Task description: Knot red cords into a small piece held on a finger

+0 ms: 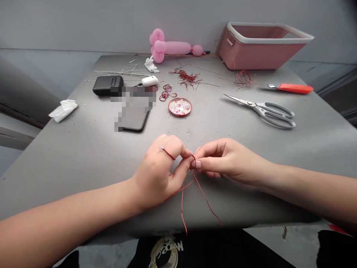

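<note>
Left hand (160, 167) and right hand (234, 158) pinch a small red cord loop (195, 162) over the table (111, 160), near its front edge, each grip narrow. Shaping the loop seems underway; the next move likely calls for a steady pinch and untangled loose ends (182, 208).

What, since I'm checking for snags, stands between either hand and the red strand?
Nothing visible: the left hand pinches the red strand, and the right hand's fingertips are right at it. The bead dish and scissors lie beyond the hands, not between.
</note>
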`<state>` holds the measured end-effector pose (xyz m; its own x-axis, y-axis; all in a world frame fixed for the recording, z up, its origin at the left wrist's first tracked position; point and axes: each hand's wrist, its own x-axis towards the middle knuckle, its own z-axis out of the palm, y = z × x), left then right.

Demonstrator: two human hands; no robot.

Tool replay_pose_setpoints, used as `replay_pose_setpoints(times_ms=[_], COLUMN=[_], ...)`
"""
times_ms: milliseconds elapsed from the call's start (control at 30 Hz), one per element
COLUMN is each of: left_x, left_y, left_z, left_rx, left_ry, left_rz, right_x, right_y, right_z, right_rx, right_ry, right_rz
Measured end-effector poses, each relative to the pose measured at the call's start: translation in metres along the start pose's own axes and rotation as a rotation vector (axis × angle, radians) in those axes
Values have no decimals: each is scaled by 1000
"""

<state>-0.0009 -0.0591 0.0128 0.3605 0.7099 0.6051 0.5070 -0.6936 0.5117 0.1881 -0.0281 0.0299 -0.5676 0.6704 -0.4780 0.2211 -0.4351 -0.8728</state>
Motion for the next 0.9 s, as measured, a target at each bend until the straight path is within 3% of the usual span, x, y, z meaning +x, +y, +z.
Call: replay_pose_setpoints(times_ms=[300, 533, 767, 900], left_x=[0, 7, 9, 10], left_y=[2, 3, 5, 8], left_z=[0, -4, -7, -8], left_rx=[-25, -237, -461, -588], left_ry=[-99, -297, -353, -399], left_rz=[-140, -348, -413, -522], right_x=[-6, -7, -8, -7], right_y=[-3, -1, -2, -1], right_z=[6, 4, 0, -1], right_rx=[-187, -458, -513, -532], right_ry=[107, 190, 149, 115], right_rz=[-65, -357, -429, -465])
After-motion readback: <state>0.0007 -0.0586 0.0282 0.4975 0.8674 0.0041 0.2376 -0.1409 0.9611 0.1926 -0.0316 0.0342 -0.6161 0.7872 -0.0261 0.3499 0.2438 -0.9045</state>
